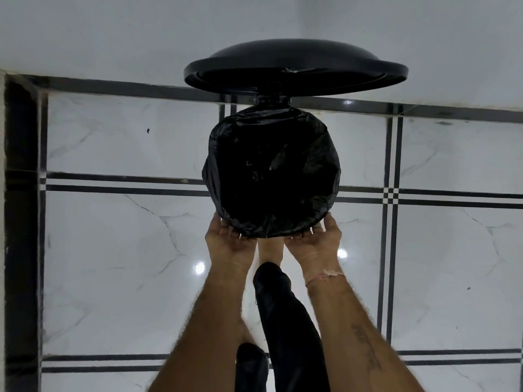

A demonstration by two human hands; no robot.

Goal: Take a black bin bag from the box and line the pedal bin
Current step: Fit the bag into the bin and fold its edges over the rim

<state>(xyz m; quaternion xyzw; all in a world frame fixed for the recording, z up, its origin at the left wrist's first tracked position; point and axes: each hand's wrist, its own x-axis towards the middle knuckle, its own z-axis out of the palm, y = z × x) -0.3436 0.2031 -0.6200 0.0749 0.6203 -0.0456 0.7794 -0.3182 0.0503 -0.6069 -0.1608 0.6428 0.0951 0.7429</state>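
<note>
black bin bag (271,171) is sitting in the pedal bin (273,99) w/ its edge folded out over the rim all round. bin is standing on the tiled floor (113,250), close to the wall (113,32). lid (294,66) is standing open at the far side. left hand (229,241) & right hand (317,241) are both gripping the bag's overhang at the near rim, left at near-left, right at near-right. fingers (314,231) are curling onto the plastic, tips hidden under the fold. bare foot (270,250) is reaching under the near edge btwn the 2 wrists.
</note>
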